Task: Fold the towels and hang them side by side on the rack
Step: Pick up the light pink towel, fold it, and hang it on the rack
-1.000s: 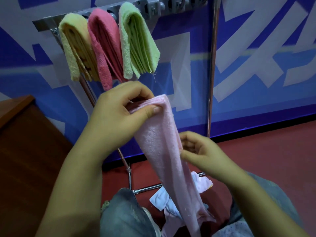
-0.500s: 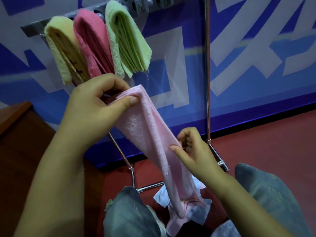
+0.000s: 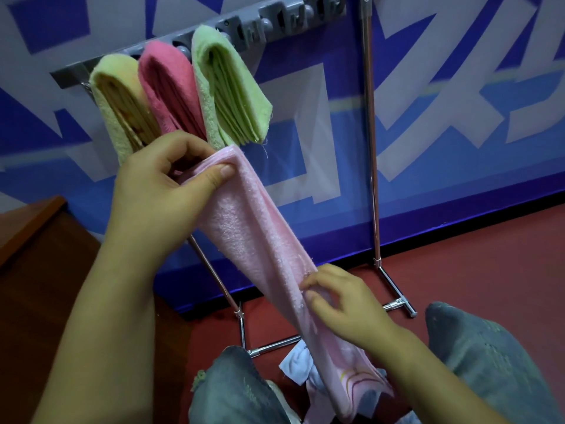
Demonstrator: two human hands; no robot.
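Note:
A light pink towel (image 3: 253, 237), folded into a long narrow strip, hangs slanting down to the right. My left hand (image 3: 162, 185) pinches its top end between thumb and fingers. My right hand (image 3: 339, 304) grips the strip lower down, at its right edge. Above, three folded towels hang side by side on the grey rack bar (image 3: 275, 16): a yellow towel (image 3: 122, 105), a dark pink towel (image 3: 171, 90) and a green towel (image 3: 232, 87). The hanging strip's top sits just below the green towel.
The rack's chrome upright (image 3: 371, 148) and its foot (image 3: 397, 298) stand at the right on the red floor (image 3: 489, 255). A white and pale cloth pile (image 3: 301, 365) lies on the floor between my jeans-clad knees (image 3: 477, 347). A wooden piece of furniture (image 3: 33, 240) stands at left.
My right hand has slid down the pink strip and closed on its edge. My left hand keeps its pinch on the top end.

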